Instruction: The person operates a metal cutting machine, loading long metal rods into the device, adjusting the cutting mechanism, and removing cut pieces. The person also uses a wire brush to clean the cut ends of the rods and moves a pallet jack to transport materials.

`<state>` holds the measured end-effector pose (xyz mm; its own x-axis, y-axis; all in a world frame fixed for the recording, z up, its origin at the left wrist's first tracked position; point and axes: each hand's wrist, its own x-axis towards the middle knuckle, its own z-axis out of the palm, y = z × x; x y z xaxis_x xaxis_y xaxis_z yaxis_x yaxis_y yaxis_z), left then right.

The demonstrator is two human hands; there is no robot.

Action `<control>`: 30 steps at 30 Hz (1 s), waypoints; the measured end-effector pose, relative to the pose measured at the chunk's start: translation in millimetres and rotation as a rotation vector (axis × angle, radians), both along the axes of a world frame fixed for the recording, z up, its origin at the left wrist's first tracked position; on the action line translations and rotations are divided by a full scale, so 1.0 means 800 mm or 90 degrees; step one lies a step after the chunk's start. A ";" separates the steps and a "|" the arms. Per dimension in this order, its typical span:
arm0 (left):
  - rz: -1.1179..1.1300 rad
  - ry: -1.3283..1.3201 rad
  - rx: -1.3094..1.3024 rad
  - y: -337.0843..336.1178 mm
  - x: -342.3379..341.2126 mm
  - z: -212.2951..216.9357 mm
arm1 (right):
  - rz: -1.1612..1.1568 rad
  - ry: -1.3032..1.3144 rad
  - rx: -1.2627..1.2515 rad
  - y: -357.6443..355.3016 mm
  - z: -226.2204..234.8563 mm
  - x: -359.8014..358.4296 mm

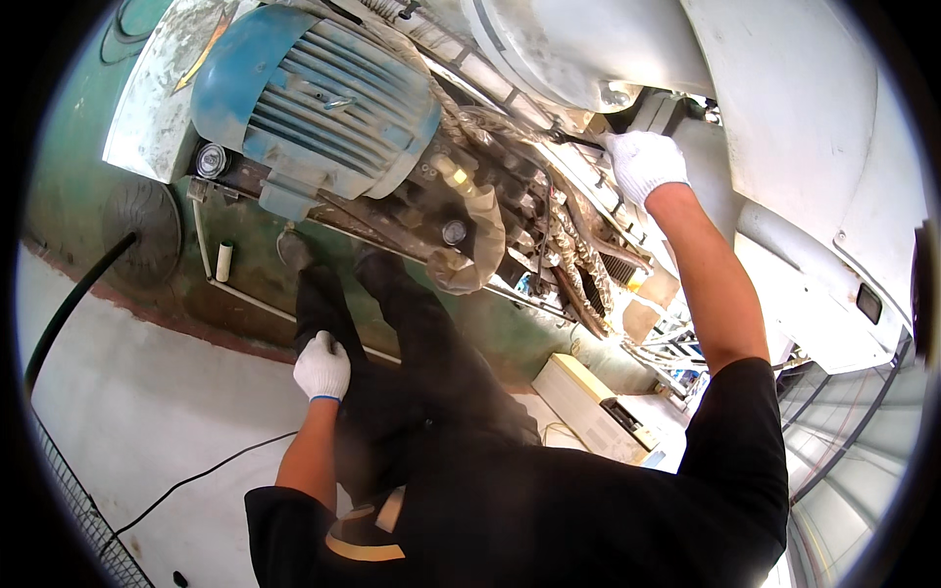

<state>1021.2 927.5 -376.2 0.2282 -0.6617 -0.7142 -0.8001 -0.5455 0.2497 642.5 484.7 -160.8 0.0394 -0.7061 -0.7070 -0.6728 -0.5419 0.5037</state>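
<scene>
My right hand [647, 165], in a white knitted glove, is raised beside the pale machine body, its fingers closed. A thin dark tool [580, 141] sticks out of the glove to the left, toward the machine's frame. Its far end is too small to make out. My left hand [321, 367], gloved too, is closed beside my dark trouser leg, with nothing visible in it. Left of my right hand lie cables and hoses [569, 235], partly wrapped in foil-like covering. A blue electric motor [333, 113] with cooling fins stands at the upper left.
A pale curved machine housing [804, 88] takes up the upper right. A cream-coloured box unit [588, 407] lies on the floor, lower right of centre. At left, a black cable [74, 299] reaches a round disc [142, 230]. A thin pipe [250, 299] runs along the green floor.
</scene>
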 end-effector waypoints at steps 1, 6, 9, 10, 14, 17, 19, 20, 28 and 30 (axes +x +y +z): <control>0.002 0.000 0.001 0.000 -0.001 -0.001 | -0.004 0.012 0.010 -0.001 0.000 0.001; 0.000 -0.003 -0.009 0.000 -0.005 -0.006 | -0.004 -0.006 -0.009 0.006 -0.001 0.002; -0.004 -0.006 -0.013 -0.003 -0.005 -0.005 | 0.004 -0.027 -0.025 0.018 -0.001 -0.004; -0.003 -0.006 -0.014 -0.005 -0.006 -0.004 | 0.006 -0.037 -0.030 0.021 -0.002 -0.008; -0.007 -0.001 -0.002 -0.012 -0.008 -0.005 | 0.023 -0.053 -0.035 0.021 -0.006 -0.016; -0.011 -0.003 0.006 -0.018 -0.010 -0.002 | 0.029 -0.038 -0.023 0.013 -0.005 -0.003; -0.014 -0.003 0.005 -0.017 -0.011 -0.004 | 0.029 -0.044 -0.024 0.010 0.000 0.006; -0.015 -0.003 0.005 -0.017 -0.011 -0.005 | 0.038 -0.051 -0.023 0.009 -0.002 0.007; -0.018 -0.012 0.020 -0.022 -0.017 -0.003 | 0.068 -0.011 0.012 -0.011 -0.017 0.051; -0.013 -0.009 0.030 -0.023 -0.017 -0.002 | 0.054 -0.017 0.015 -0.003 -0.025 0.039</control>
<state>1007.5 909.1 -378.0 0.2251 -0.6323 -0.7413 -0.8148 -0.5393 0.2126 674.0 481.9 -180.6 0.1175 -0.6824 -0.7215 -0.6371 -0.6091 0.4723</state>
